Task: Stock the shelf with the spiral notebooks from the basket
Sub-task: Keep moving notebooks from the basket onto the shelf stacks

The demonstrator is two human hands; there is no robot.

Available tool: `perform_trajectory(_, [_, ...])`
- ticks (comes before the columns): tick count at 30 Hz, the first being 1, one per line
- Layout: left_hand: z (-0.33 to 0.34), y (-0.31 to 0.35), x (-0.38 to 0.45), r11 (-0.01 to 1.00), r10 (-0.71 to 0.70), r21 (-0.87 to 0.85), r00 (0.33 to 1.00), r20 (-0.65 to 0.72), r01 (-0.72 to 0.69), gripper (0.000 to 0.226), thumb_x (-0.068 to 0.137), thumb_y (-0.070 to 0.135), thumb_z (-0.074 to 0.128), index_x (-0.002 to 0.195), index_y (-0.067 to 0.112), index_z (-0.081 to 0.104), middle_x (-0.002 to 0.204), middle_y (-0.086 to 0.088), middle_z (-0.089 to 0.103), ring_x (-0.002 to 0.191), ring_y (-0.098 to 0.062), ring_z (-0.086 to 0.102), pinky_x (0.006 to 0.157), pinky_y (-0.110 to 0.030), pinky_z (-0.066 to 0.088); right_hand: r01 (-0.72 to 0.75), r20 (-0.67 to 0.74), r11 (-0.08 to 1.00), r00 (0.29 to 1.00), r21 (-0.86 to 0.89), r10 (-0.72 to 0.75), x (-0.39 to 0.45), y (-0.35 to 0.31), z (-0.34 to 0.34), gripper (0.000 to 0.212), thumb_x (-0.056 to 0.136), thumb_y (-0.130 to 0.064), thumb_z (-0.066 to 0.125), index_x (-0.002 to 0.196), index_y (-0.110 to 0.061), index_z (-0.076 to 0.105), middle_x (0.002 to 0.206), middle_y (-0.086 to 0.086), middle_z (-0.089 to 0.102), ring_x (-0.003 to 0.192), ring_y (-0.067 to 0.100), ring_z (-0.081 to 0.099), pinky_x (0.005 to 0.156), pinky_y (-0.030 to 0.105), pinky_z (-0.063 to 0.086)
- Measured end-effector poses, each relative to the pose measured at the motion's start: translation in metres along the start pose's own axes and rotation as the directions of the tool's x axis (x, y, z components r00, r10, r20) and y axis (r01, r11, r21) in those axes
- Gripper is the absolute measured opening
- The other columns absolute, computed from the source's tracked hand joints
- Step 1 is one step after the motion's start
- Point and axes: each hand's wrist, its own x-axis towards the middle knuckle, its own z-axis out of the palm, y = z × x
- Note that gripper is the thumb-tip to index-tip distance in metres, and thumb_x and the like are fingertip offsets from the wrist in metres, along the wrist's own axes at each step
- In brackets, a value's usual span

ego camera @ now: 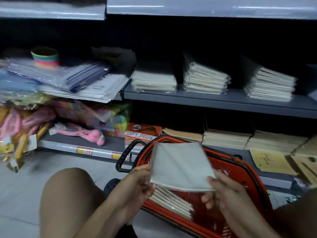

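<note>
A plastic-wrapped spiral notebook with a pale grey cover is held above the red basket. My left hand grips its left spiral edge and my right hand grips its lower right corner. Several more wrapped notebooks lie in the basket under it. On the grey middle shelf stand three stacks of similar notebooks: a left stack, a middle stack and a right stack.
The basket's black handle sticks out to the left. Copy paper and brown exercise books fill the bottom shelf. Plastic folders and colourful toys crowd the left shelves. My bare knee is at the lower left.
</note>
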Motion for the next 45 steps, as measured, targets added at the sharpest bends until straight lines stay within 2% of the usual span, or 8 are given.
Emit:
perform_trajectory(9, [0.009, 0.019, -0.028, 0.957, 0.285, -0.089, 0.955, 0.087, -0.278, 0.044, 0.092, 0.016, 0.054, 0.131, 0.033, 0.062, 0.127, 0.000, 0.069, 0.085, -0.015, 0.064, 0.057, -0.026, 0.049, 0.168, 0.243, 0.984, 0.954, 0.057, -0.177, 0.004, -0.040, 0.022, 0.052, 0.094, 0.011, 0.046, 0.129, -0.026, 0.059, 0.101, 0.028, 0.073, 0.062, 0.044, 0.066, 0.052, 0.043, 0.059])
perform_trajectory(13, [0.015, 0.030, -0.028, 0.917, 0.390, -0.126, 0.918, 0.069, -0.379, 0.044, 0.092, 0.016, 0.052, 0.131, 0.035, 0.060, 0.128, 0.001, 0.069, 0.096, -0.016, 0.072, 0.059, -0.028, 0.058, 0.297, 0.213, 0.955, 0.932, 0.022, -0.295, 0.014, -0.050, 0.035, 0.052, 0.088, 0.006, 0.054, 0.128, -0.028, 0.059, 0.104, 0.014, 0.076, 0.060, 0.043, 0.067, 0.052, 0.041, 0.059])
perform_trajectory(19, [0.013, 0.054, -0.014, 0.867, 0.496, -0.118, 0.862, 0.110, -0.484, 0.046, 0.096, 0.018, 0.046, 0.139, 0.034, 0.052, 0.136, 0.004, 0.064, 0.113, -0.015, 0.067, 0.069, -0.028, 0.059, 0.333, 0.125, 0.935, 0.929, 0.124, -0.347, 0.038, -0.059, 0.055, 0.054, 0.076, -0.006, 0.062, 0.124, -0.029, 0.061, 0.096, 0.026, 0.074, 0.059, 0.043, 0.067, 0.050, 0.037, 0.058])
perform_trajectory(25, [0.000, 0.064, 0.010, 0.839, 0.542, -0.137, 0.830, 0.131, -0.526, 0.097, 0.047, 0.042, 0.097, 0.135, 0.033, 0.059, 0.139, 0.000, 0.061, 0.121, -0.023, 0.063, 0.072, -0.032, 0.060, 0.315, 0.123, 0.933, 0.933, 0.171, -0.338, 0.064, -0.055, 0.061, 0.057, 0.083, 0.004, 0.055, 0.134, -0.023, 0.055, 0.100, 0.028, 0.072, 0.055, 0.043, 0.065, 0.046, 0.040, 0.057])
perform_trajectory(28, [0.000, 0.072, 0.023, 0.832, 0.548, -0.183, 0.826, 0.128, -0.523, 0.078, 0.061, 0.036, 0.092, 0.133, 0.032, 0.061, 0.137, 0.000, 0.063, 0.115, -0.021, 0.067, 0.076, -0.034, 0.060, 0.303, 0.140, 0.935, 0.933, 0.182, -0.330, 0.077, -0.062, 0.068, 0.057, 0.078, -0.002, 0.058, 0.130, -0.024, 0.058, 0.100, 0.028, 0.072, 0.056, 0.042, 0.066, 0.047, 0.038, 0.057])
perform_trajectory(32, [0.008, 0.104, 0.042, 0.827, 0.560, -0.125, 0.822, 0.101, -0.548, 0.044, 0.100, 0.014, 0.048, 0.142, 0.027, 0.049, 0.132, -0.002, 0.066, 0.120, -0.021, 0.064, 0.083, -0.030, 0.060, 0.279, 0.171, 0.950, 0.938, 0.142, -0.301, 0.103, -0.081, 0.081, 0.055, 0.090, -0.001, 0.055, 0.140, -0.023, 0.053, 0.103, 0.027, 0.072, 0.067, 0.039, 0.069, 0.055, 0.035, 0.059])
perform_trajectory(40, [0.021, 0.178, 0.091, 0.820, 0.526, -0.222, 0.848, -0.072, -0.527, 0.049, 0.096, 0.024, 0.060, 0.143, 0.014, 0.050, 0.136, -0.006, 0.062, 0.119, -0.024, 0.062, 0.075, -0.025, 0.060, 0.167, 0.196, 0.977, 0.962, 0.133, -0.191, 0.166, -0.122, 0.118, 0.046, 0.100, 0.002, 0.049, 0.144, -0.008, 0.044, 0.088, 0.012, 0.077, 0.074, 0.031, 0.074, 0.070, 0.035, 0.063])
perform_trajectory(45, [0.023, 0.170, 0.097, 0.746, 0.618, -0.161, 0.761, -0.195, -0.647, 0.054, 0.082, 0.019, 0.072, 0.133, 0.007, 0.057, 0.123, -0.014, 0.070, 0.108, -0.023, 0.071, 0.075, -0.024, 0.060, 0.169, 0.139, 0.961, 0.969, 0.219, -0.202, 0.171, -0.122, 0.111, 0.065, 0.087, 0.002, 0.068, 0.142, -0.017, 0.039, 0.105, 0.018, 0.075, 0.090, 0.037, 0.074, 0.080, 0.035, 0.062])
